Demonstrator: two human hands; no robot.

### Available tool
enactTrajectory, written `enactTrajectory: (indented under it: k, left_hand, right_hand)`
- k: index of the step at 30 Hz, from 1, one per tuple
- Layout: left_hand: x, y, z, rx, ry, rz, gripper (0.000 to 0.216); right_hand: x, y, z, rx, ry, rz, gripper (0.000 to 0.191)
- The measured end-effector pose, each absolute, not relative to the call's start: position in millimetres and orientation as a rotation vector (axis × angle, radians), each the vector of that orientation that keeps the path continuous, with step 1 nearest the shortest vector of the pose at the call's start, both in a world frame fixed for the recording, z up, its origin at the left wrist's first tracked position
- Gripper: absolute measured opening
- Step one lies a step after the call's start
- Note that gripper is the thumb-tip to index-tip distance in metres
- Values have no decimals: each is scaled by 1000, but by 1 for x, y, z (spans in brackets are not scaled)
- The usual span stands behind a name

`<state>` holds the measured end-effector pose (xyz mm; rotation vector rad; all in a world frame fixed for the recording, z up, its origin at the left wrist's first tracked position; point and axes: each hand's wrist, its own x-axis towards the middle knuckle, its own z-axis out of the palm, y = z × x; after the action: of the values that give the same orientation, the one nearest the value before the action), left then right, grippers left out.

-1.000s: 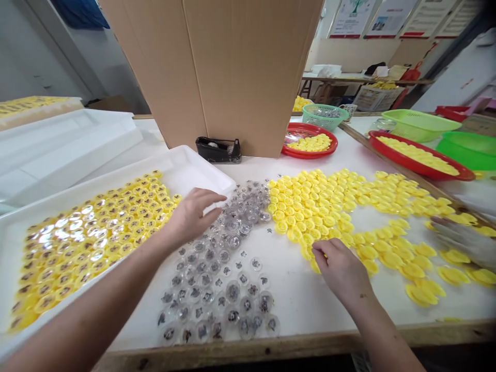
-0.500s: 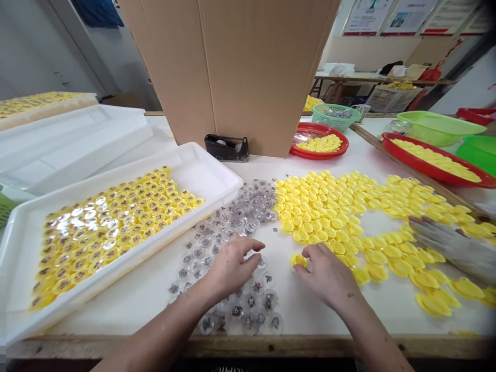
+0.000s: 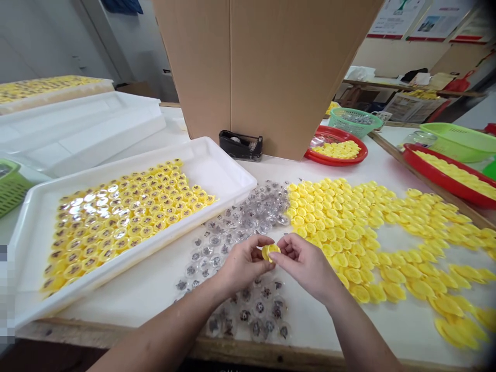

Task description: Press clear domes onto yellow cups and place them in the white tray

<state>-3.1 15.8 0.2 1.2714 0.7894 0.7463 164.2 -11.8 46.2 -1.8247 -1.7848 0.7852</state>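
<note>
My left hand (image 3: 242,263) and my right hand (image 3: 306,263) meet above the table's front, both pinching one small yellow cap (image 3: 270,251) between their fingertips. Whether a clear piece is pressed against the cap I cannot tell. Under and behind the hands lies a patch of several clear round pieces with dark insides (image 3: 236,235). A wide spread of loose yellow caps (image 3: 372,227) covers the table to the right. To the left stands a white tray (image 3: 228,175) holding rows of several yellow caps with clear tops (image 3: 124,212).
A tall cardboard box (image 3: 267,67) stands at the back, a black tape dispenser (image 3: 240,145) at its foot. Red dishes of yellow caps (image 3: 336,150) (image 3: 453,175), green baskets (image 3: 354,120) (image 3: 457,139) and stacked white trays (image 3: 77,129) surround the area. The wooden table edge (image 3: 116,336) runs along the front.
My right hand picked a yellow cap off the table and my left hand left the clear pieces; both came together on the cap. Another person's hand at the right has gone from view.
</note>
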Motion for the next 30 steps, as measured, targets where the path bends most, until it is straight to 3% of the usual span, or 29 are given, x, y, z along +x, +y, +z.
enactTrajectory:
  k: [6,12,18,24,30]
  left_hand:
    - [-12,28,8,981,764,816,48]
    - [-17,28,10,857,668,805,40]
    - [-19,26,10,636,532,722,35]
    - [-16,25,6,575,464,709,36]
    - [-13,21,9,617,385,660,39]
  right_hand:
    - [176,16,23,-2172,-1886,414,24]
    - [176,19,7,-2301,-1917,358,21]
    - [184,-3,25,-1960,-1858,671,21]
    - [176,-21,43,-1297,-1295,1361,24]
    - [159,-14,33,-1272,-1250,1419,29]
